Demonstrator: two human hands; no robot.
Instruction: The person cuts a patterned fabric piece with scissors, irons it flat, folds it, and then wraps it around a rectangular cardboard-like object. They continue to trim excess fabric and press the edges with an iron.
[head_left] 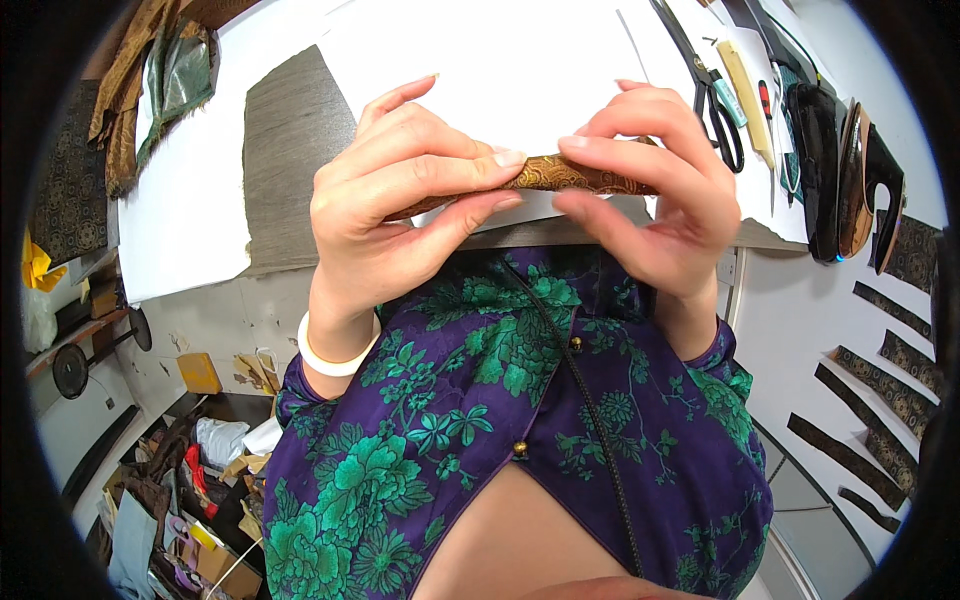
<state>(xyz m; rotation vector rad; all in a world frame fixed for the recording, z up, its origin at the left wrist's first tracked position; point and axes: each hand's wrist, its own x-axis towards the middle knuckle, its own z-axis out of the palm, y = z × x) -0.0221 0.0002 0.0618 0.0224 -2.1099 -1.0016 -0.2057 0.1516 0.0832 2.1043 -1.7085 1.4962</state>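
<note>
A narrow brown-and-gold patterned brocade strip (545, 173), slightly curved and seemingly folded or rolled, is held level in front of my chest. My left hand (400, 175) pinches it between thumb and fingertips, covering most of its left part. On the other side my right hand (650, 170) has its fingers along the top edge and its thumb below, around the right part. A short stretch of the strip shows between the two hands. Beneath the hands lies a white tabletop (190, 230), with a grey-brown textured sheet (295, 150) to the left of my left hand.
Black scissors (715, 110), a yellowish bar (745, 95) and a red-tipped tool (765, 100) lie at the far right, beside glossy black curved pieces (815, 170). Dark patterned strips (850, 460) are spread at right. Fabric scraps (175, 80) sit far left; a cluttered pile (200, 500) lies below left.
</note>
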